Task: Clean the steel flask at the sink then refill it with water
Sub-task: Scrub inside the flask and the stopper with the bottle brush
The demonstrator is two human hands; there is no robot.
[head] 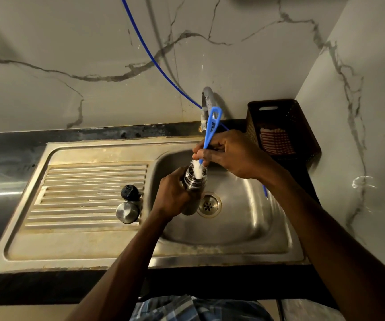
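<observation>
Brush (210, 133) bristles apparently entering held flask (192, 184) mouth.

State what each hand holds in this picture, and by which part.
The left hand has its grip around the body of the steel flask, below the open neck. The right hand pinches the blue bottle brush low on its handle, just above the white bristles.

Over the sink (244, 228), hands grip the steel flask (192, 184) and the blue bottle brush (211, 133).
</observation>
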